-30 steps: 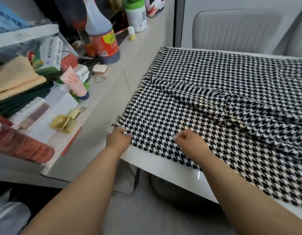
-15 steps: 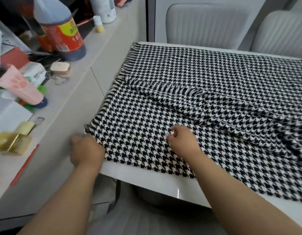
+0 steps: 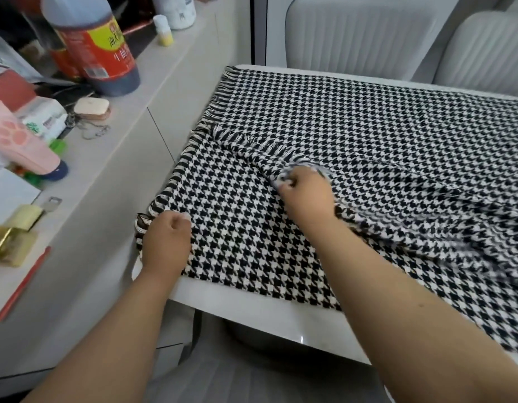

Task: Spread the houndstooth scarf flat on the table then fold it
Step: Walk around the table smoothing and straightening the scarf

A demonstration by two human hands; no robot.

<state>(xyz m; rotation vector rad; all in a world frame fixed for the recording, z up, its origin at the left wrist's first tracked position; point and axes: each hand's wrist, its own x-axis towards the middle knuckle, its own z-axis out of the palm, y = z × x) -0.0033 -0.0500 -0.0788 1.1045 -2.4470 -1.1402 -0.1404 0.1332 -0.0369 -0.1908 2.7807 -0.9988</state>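
Observation:
The black-and-white houndstooth scarf (image 3: 353,135) covers most of the white table (image 3: 252,312). A fringed edge lies folded over its middle, with creases running off to the right. My left hand (image 3: 167,237) grips the scarf's near left fringed corner at the table's edge, fingers curled. My right hand (image 3: 304,190) pinches the fringe of the folded-over layer near the middle, and the cloth bunches under it. Both forearms reach in from the bottom.
A beige counter (image 3: 112,181) runs along the left, carrying a large dark sauce bottle (image 3: 92,45), a pink tube (image 3: 19,141), boxes, a gold tin (image 3: 8,242) and a red pen (image 3: 22,283). Two padded grey chairs (image 3: 359,33) stand behind the table.
My right hand has moved forward from the flat near layer onto the folded-over fringe and taken hold of it. My left hand stays at the near left corner. The view has shifted slightly.

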